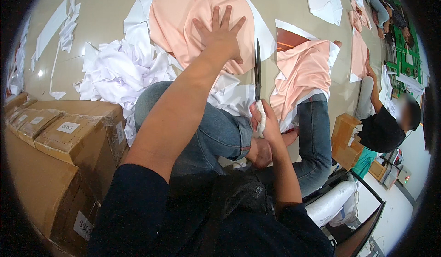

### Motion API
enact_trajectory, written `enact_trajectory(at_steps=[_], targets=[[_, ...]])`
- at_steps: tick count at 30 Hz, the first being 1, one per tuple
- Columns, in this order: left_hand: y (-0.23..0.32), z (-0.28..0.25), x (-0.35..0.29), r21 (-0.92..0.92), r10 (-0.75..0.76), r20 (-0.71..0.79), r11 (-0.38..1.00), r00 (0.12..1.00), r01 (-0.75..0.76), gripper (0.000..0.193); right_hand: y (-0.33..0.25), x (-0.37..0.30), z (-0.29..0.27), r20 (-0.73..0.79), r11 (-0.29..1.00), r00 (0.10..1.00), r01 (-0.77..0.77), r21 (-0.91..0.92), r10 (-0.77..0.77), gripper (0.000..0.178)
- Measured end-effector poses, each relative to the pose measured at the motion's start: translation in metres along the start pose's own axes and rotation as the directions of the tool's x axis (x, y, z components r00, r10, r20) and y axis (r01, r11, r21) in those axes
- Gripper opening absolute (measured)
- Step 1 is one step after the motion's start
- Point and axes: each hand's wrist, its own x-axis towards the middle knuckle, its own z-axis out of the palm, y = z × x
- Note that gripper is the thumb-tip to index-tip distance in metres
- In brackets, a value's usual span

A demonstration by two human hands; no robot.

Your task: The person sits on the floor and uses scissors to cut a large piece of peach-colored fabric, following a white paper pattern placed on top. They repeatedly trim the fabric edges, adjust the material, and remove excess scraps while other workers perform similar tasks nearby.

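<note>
My left hand [221,37] lies flat with fingers spread, pressing on a peach fabric piece [177,16] with a rounded edge on the floor. In my right hand [270,125] is a pair of long dark scissors [257,75], gripped by handles wrapped in white cloth. Their blades point away from me, nearly together, along the right edge of the peach piece. White fabric [262,25] shows beyond that edge. To the right of the blades, a second peach cloth [305,71] lies crumpled over my lower leg and the floor.
Crumpled white fabric [112,71] is heaped at my left. Taped cardboard boxes [69,133] stand at the near left. White strips [53,25] and a white sheet [324,0] lie farther out. On the right, another person [383,124] sits near a cardboard box [344,140].
</note>
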Motion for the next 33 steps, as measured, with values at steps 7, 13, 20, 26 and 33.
enact_trajectory(at_steps=[7,13,20,26,33], targets=[[0.000,-0.003,-0.001,0.013,-0.004,0.024,1.000,1.000,0.003,0.152,-0.024,0.035,0.017,-0.054,0.980,0.998,0.005,-0.199,-0.016,0.063],[0.002,-0.006,-0.004,0.009,-0.021,0.049,1.000,0.999,0.021,0.150,-0.042,0.041,0.018,-0.008,0.999,0.999,0.036,-0.035,-0.036,0.063],[0.000,-0.012,-0.006,0.008,-0.018,0.076,1.000,0.997,0.018,0.151,-0.059,0.073,0.010,-0.007,0.979,0.997,0.068,-0.191,-0.071,0.059],[0.003,-0.012,-0.004,0.029,-0.033,0.097,0.999,0.995,0.031,0.153,-0.082,0.086,-0.021,0.082,0.975,0.996,0.063,-0.214,-0.046,0.073],[0.004,-0.012,-0.003,0.050,-0.038,0.107,0.998,0.993,0.033,0.154,-0.100,0.118,-0.034,0.110,0.886,0.990,0.133,-0.445,-0.093,0.061]])
